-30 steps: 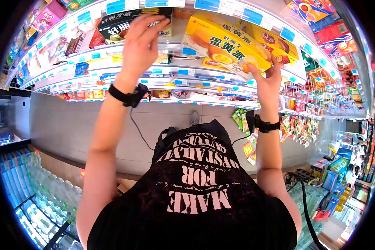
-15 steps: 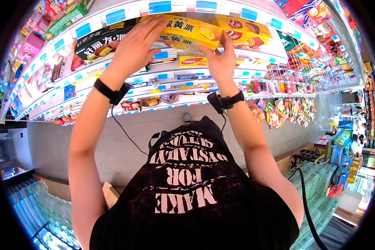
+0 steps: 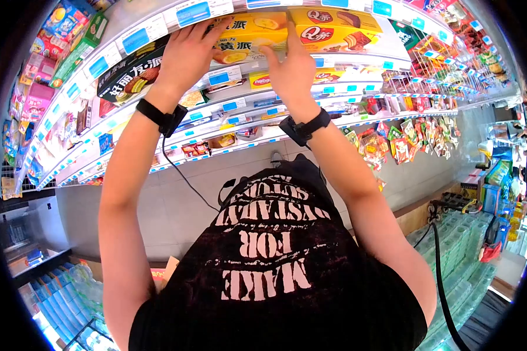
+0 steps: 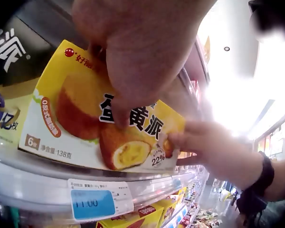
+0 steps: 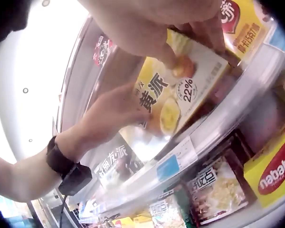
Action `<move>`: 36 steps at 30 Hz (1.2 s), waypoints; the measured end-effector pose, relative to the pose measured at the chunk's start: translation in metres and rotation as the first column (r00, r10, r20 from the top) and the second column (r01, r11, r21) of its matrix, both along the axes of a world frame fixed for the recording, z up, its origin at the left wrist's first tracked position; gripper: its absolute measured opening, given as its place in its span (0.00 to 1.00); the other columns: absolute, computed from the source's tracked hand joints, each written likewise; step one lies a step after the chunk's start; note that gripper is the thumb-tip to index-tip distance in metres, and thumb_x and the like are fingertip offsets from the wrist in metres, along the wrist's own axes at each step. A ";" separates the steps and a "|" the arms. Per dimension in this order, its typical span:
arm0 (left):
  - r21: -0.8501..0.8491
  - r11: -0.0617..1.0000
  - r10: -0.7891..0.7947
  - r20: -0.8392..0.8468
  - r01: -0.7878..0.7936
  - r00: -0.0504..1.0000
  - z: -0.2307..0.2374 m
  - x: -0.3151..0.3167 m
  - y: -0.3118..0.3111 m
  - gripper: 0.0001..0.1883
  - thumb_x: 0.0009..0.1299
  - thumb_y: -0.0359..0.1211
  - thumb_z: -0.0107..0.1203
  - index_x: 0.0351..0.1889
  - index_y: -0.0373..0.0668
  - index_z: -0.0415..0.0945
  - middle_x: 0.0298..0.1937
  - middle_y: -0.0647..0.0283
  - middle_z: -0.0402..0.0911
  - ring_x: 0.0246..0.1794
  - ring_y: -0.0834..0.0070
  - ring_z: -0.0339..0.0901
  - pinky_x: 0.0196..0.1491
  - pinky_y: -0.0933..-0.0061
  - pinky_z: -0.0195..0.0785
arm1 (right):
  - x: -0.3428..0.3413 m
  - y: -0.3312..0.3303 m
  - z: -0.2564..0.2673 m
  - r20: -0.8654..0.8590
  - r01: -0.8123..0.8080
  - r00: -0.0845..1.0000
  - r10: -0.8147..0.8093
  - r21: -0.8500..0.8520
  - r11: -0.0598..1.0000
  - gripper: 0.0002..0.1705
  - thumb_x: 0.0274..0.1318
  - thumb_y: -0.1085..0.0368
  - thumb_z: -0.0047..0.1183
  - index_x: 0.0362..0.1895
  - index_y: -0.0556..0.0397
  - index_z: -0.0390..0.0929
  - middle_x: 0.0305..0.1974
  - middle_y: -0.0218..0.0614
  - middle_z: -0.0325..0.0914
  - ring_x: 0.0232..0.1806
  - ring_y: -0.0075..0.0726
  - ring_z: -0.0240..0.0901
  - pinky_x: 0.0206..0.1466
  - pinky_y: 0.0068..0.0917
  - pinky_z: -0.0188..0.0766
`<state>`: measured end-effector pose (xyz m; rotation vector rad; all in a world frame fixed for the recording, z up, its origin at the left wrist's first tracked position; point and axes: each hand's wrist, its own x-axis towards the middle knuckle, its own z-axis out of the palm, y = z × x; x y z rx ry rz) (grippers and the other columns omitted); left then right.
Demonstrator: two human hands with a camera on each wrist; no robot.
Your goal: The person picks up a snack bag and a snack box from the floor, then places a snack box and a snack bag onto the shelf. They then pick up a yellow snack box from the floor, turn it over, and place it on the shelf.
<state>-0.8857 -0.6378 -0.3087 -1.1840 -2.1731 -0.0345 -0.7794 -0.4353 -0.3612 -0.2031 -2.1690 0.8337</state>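
Observation:
A yellow pie box (image 3: 252,38) stands on the upper shelf, between a black box (image 3: 136,76) and a yellow box with a red label (image 3: 345,32). My left hand (image 3: 188,57) grips its left part, a digit pressed on the printed front (image 4: 69,114) in the left wrist view and the others over the top. At the box's other end is my right hand (image 3: 294,73), its thumb on the front and its fingers round the end, partly hidden. The right wrist view shows both hands on the box (image 5: 183,95).
A shelf edge with blue price tags (image 3: 225,76) runs below the box, and another tagged edge (image 3: 136,38) is above it. Lower shelves hold packaged snacks; bagged goods (image 3: 401,146) hang at the right. Bottles (image 3: 459,251) stand behind on the right.
The yellow box, held tilted out a second ago, has moved left and back onto the shelf beside the red-labelled box. My left hand has come down onto it; my right hand moved left with it.

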 end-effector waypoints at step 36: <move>0.204 0.975 0.104 -0.063 -0.089 0.993 -0.032 0.000 0.024 0.20 0.69 0.35 0.53 0.61 0.50 0.78 0.57 0.59 0.79 0.62 0.61 0.73 0.63 0.58 0.64 | 0.044 0.000 -0.021 0.031 -0.376 0.927 0.375 0.104 0.921 0.11 0.55 0.76 0.59 0.44 0.57 0.82 0.52 0.44 0.82 0.50 0.44 0.80 0.49 0.32 0.78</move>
